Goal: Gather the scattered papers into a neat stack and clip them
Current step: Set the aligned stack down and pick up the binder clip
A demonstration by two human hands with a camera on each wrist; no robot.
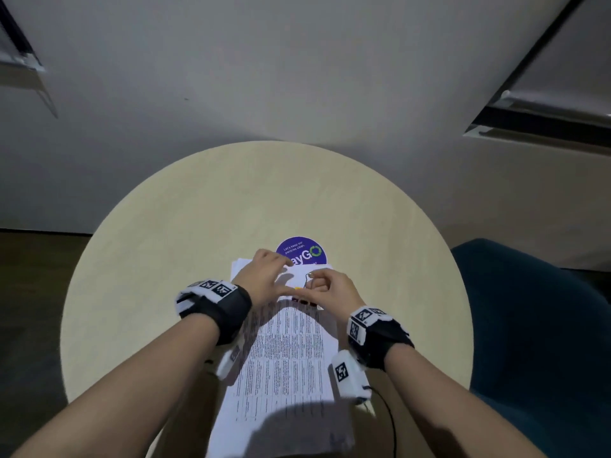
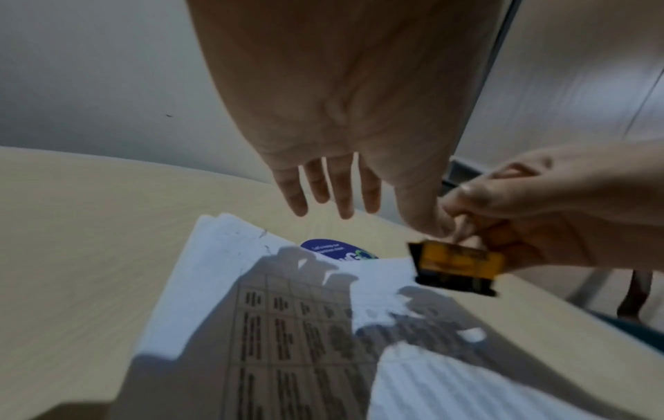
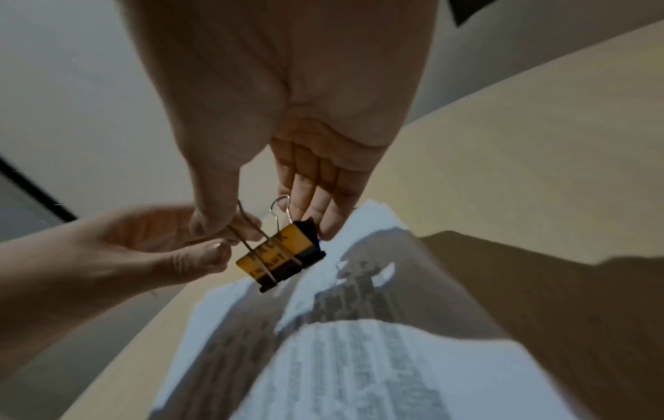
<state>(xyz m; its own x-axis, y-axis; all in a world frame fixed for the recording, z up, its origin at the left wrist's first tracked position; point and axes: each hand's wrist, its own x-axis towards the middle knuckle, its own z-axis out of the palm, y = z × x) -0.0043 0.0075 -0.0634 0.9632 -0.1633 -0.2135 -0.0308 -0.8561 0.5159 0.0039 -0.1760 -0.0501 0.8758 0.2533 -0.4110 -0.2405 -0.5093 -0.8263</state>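
Nearest, the gathered stack of white printed paper sheets (image 1: 284, 358) lies on the round pale wooden table (image 1: 165, 226), and above its 12 o'clock edge the right hand (image 1: 330, 289) pinches a yellow-and-black metal binder clip (image 3: 280, 258) by its wire handles while the left hand (image 1: 264, 276), fingers spread, thumb touching the clip, hovers; clipping comes next, calling for squeezing the handles apart.

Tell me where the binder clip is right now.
The binder clip hangs from the right hand, just above the far end of the papers, beside the left hand's thumb.
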